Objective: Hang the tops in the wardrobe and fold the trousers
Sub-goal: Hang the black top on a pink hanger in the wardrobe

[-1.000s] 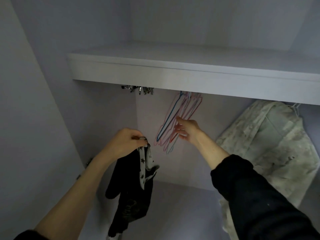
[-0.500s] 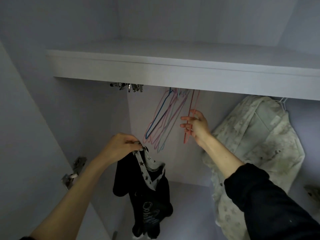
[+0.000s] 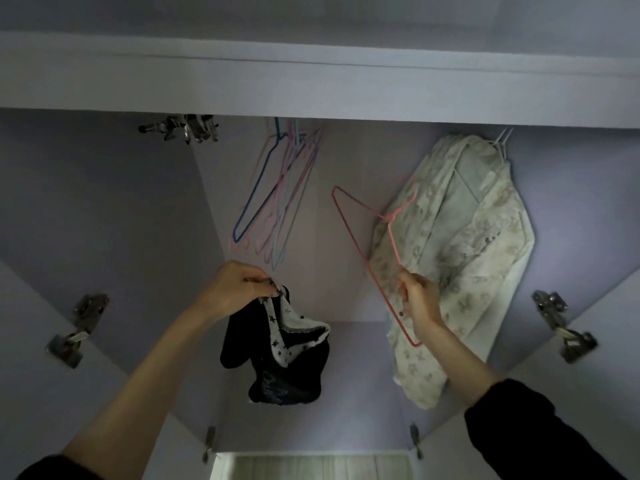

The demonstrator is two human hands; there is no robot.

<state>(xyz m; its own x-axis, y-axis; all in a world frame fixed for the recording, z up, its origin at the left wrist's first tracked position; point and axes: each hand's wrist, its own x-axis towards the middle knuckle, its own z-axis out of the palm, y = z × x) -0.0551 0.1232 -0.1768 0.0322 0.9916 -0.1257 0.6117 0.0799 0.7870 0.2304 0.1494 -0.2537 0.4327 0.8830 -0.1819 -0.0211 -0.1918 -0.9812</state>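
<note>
while the left hand pinches the dark top by its collar, the right hand grips the red hanger just beside it, to its right.

dim, bluish | soft blur | edges bowed | light perhaps from behind

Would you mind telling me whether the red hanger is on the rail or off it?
Off the rail: the red hanger is tilted in mid-air, gripped by the right hand, its hook free beside the pale hung garment.
</note>
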